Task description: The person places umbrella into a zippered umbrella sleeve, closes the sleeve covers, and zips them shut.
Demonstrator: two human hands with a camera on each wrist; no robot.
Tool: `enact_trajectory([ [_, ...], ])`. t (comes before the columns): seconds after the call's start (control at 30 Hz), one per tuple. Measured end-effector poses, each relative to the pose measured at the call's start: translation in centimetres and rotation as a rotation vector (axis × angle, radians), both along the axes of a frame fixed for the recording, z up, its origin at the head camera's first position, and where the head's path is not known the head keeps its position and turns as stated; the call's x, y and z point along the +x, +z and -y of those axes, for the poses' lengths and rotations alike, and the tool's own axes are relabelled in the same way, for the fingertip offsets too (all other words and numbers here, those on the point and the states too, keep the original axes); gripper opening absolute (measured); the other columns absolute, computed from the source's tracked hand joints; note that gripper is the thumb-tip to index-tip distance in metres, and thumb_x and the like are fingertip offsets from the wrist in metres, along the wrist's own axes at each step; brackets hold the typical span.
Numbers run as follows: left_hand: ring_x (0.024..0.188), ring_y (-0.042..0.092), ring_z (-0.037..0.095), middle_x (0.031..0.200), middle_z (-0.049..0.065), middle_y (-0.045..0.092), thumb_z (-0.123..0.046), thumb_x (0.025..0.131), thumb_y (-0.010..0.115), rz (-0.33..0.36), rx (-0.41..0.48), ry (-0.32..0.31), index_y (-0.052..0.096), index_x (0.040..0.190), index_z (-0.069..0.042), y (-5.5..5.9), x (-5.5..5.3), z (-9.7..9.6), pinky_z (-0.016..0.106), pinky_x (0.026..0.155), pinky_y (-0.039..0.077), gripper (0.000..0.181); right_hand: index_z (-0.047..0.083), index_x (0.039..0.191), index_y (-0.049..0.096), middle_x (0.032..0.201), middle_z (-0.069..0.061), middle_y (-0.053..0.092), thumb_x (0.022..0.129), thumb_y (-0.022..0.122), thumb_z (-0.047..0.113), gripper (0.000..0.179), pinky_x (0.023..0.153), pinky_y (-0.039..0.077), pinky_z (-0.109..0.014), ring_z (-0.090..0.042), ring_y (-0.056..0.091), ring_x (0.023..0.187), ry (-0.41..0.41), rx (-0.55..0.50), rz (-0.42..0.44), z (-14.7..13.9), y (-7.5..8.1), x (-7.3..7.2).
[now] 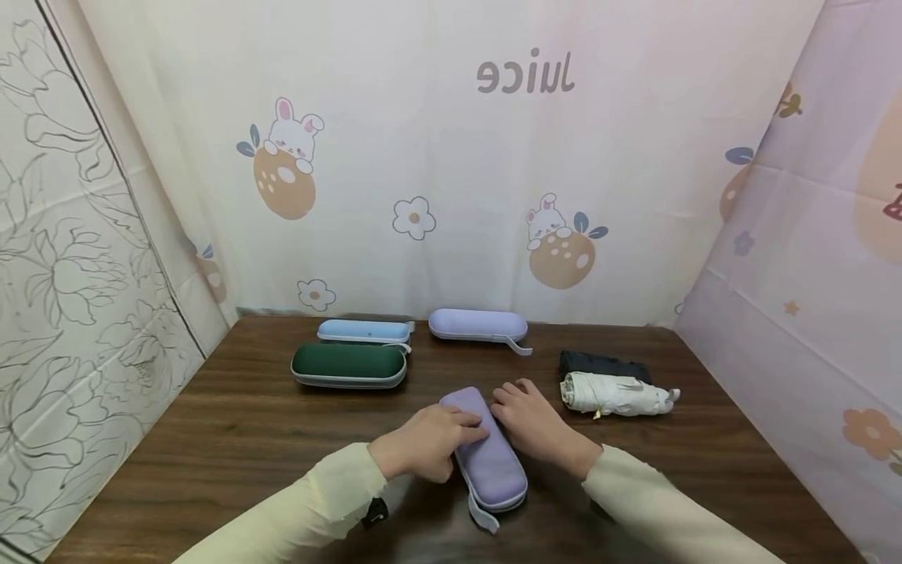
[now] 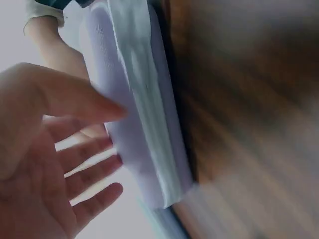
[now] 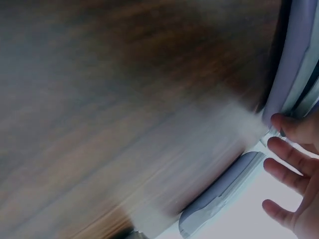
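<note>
"What's everything lying on?"
"A dark brown wood-grain table [image 1: 239,446]."
"And far left?"
"A green case [image 1: 348,362], with a light blue case [image 1: 361,330] just beyond it."
"Far middle?"
"A lavender case [image 1: 475,323], well apart from the purple case [image 1: 496,470] at the near middle."
"What about the right?"
"A white rolled bundle [image 1: 613,394], with a black item [image 1: 595,363], partly hidden, on its far side."

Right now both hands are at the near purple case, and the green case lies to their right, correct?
Not quite: the head view shows the green case to their left. The left hand and right hand are indeed at the near purple case.
</note>
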State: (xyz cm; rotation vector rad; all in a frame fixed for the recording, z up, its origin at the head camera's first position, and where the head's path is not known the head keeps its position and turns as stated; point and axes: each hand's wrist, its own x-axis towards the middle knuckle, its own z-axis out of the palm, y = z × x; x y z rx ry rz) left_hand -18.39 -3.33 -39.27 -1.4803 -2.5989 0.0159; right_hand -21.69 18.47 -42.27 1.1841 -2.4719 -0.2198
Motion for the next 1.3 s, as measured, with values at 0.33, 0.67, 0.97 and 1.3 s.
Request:
enact_trajectory([
  [0.33,0.122,0.047,0.017,0.123,-0.002,0.054,-0.028,0.079,0.079,-0.083,0.011,-0.066,0.062,0.125,-0.020,-1.2,-1.2,0.3,0.040,0.103,0.036,0.049,0.015,0.090,0.070,0.090,0.001,0.059,0.086,0.069,0.013,0.004,0.089,0.040,-0.046,-0.019,0.056,0.090,0.067,0.006,0.054,-0.6,-0.2,-0.6],
  [0.67,0.132,0.041,0.017,0.139,0.006,0.050,-0.027,0.084,0.074,0.000,0.053,-0.073,0.058,0.124,-0.019,-1.7,-2.0,0.8,0.048,0.105,0.031,0.044,0.016,0.093,0.069,0.093,0.001,0.060,0.086,0.070,0.017,0.007,0.090,0.041,-0.046,-0.019,0.056,0.093,0.059,0.015,0.104,-2.2,0.3,0.9],
  [0.97,0.126,0.047,0.019,0.132,0.004,0.055,-0.036,0.083,0.073,-0.028,0.048,-0.023,0.058,0.120,-0.023,-1.7,-2.0,0.5,0.048,0.105,0.031,0.041,0.018,0.090,0.068,0.089,0.004,0.058,0.086,0.069,0.015,0.005,0.090,0.042,-0.045,-0.017,0.056,0.092,0.073,0.019,0.111,-3.0,0.3,1.9],
  [1.3,0.114,0.055,0.020,0.119,0.002,0.060,-0.045,0.080,0.073,-0.115,0.045,0.013,0.060,0.118,-0.023,-1.9,-1.3,0.3,0.047,0.102,0.035,0.045,0.018,0.086,0.067,0.085,0.004,0.055,0.081,0.073,0.010,0.012,0.087,0.043,-0.042,-0.016,0.055,0.087,0.078,0.030,0.088,-3.8,0.3,2.2],
])
